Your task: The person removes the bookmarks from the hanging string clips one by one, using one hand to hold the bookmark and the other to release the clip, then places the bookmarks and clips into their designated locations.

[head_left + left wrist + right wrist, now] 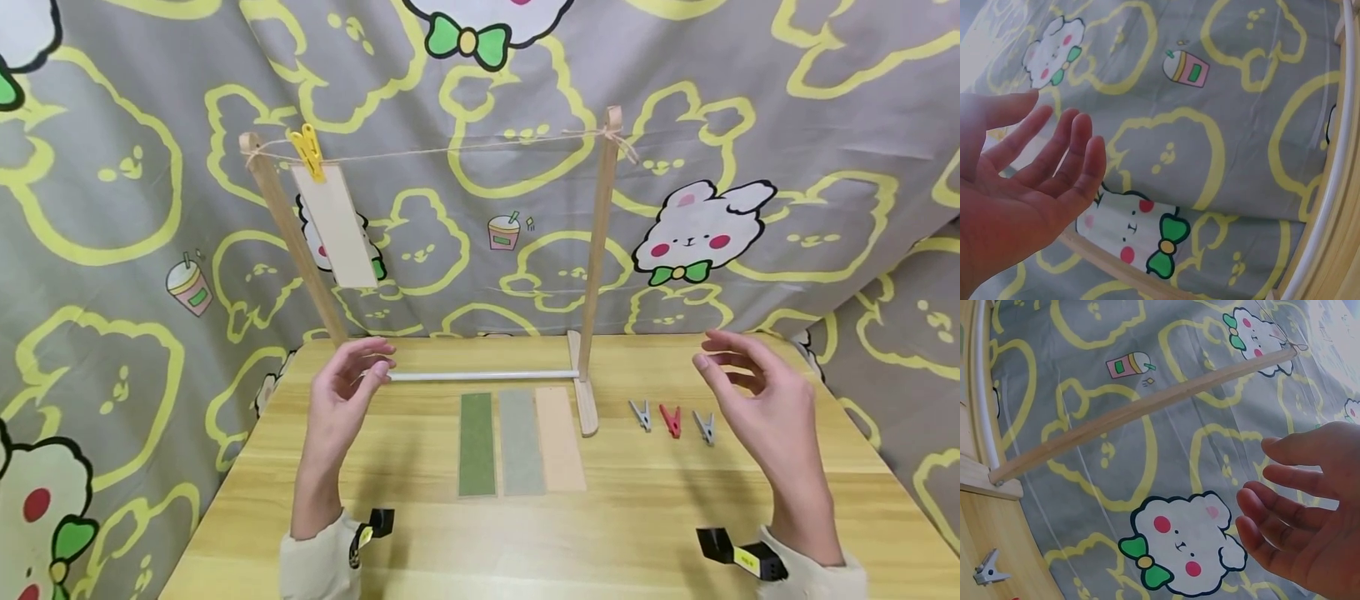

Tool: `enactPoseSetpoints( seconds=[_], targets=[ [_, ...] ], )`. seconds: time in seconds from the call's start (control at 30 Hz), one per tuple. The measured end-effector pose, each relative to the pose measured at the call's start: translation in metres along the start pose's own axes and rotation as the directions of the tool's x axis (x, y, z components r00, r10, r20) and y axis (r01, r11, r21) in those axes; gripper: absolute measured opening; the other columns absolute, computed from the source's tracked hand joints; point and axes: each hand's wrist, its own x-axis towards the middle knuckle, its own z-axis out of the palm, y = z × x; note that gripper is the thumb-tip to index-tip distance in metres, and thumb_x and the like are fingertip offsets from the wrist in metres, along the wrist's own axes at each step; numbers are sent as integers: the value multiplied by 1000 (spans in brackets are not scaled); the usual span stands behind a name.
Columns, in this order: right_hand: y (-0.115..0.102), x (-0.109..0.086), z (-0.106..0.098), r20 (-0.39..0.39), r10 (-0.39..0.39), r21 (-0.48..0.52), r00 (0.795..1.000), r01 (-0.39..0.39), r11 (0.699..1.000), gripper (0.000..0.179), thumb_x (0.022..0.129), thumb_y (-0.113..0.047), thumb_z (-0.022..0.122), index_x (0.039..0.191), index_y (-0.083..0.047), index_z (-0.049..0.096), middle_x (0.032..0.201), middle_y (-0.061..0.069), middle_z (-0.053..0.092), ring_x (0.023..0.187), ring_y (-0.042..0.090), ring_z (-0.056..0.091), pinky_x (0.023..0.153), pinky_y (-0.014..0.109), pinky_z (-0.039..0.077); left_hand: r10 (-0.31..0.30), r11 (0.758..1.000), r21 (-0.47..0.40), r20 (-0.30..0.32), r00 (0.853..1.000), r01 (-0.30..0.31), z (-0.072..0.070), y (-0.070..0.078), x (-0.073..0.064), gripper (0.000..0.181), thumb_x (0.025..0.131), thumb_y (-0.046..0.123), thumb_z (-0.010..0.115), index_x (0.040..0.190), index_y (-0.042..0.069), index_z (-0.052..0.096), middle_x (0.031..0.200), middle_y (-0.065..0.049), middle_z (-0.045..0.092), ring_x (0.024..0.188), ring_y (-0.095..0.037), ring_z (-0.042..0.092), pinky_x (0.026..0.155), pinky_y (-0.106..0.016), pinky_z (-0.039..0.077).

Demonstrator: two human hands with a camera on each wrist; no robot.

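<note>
My left hand [341, 392] is raised over the table's left side with loosely bent fingers and holds nothing. On the right my right hand [765, 396] is held up in a similar pose, also with nothing in it. Nearest to it lie a red clothespin [671, 421] and two grey clothespins [641, 414]. Between the hands a green strip [477, 446], a grey strip [522, 442] and a peach strip [561, 437] lie side by side. A cream strip [339, 229] hangs from the string [450, 150] under a yellow clothespin [307, 152].
The string is tied between two wooden posts [600, 242] of a stand, joined low down by a white rod [480, 376]. The stand's right foot [584, 408] sits beside the peach strip. Behind the wooden table [420, 533] hangs a patterned grey curtain [450, 275].
</note>
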Motion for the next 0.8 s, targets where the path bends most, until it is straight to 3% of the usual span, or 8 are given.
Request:
enactPoseSetpoints(
  seconds=[0.13, 0.33, 0.47, 0.63, 0.8],
  targets=[
    [-3, 1, 4, -6, -25, 27, 1000, 25, 999, 39, 90, -4, 78, 128, -9, 71, 109, -8, 69, 96, 2, 63, 83, 5, 47, 16, 1000, -23, -26, 1000, -17, 1, 1, 1, 28, 99, -5, 63, 126, -10, 61, 117, -28, 63, 101, -26, 67, 84, -27, 57],
    [-9, -2, 11, 0, -86, 98, 996, 86, 991, 41, 89, 3, 77, 127, -8, 71, 113, 6, 71, 99, 7, 65, 85, 8, 49, 19, 999, -30, -64, 998, -21, -2, -1, 0, 29, 99, -5, 62, 127, -9, 61, 117, -21, 66, 102, -30, 66, 84, -27, 57],
    [-14, -4, 19, 3, -143, 169, 990, 141, 975, 44, 87, 9, 76, 127, -7, 71, 115, 11, 70, 99, 10, 65, 87, 12, 51, 49, 998, -45, -103, 993, -54, -5, 1, 0, 29, 99, -6, 61, 128, -11, 60, 117, -27, 64, 103, -33, 65, 85, -28, 57],
    [-24, -1, 32, 14, -220, 201, 975, 213, 956, 47, 85, 11, 77, 128, -8, 70, 113, 6, 70, 99, 11, 66, 88, 14, 52, 94, 992, -62, -175, 980, -106, -7, 3, 3, 28, 98, -7, 61, 126, -13, 60, 114, -29, 64, 101, -27, 66, 86, -27, 56],
    [-38, 9, 45, 36, -299, 235, 953, 283, 930, 49, 85, 12, 76, 129, -9, 70, 113, 3, 69, 99, 13, 66, 89, 19, 54, 155, 983, -56, -250, 956, -174, -13, 5, 14, 28, 98, -8, 63, 124, -15, 60, 114, -30, 64, 101, -28, 65, 86, -26, 55]
  ],
)
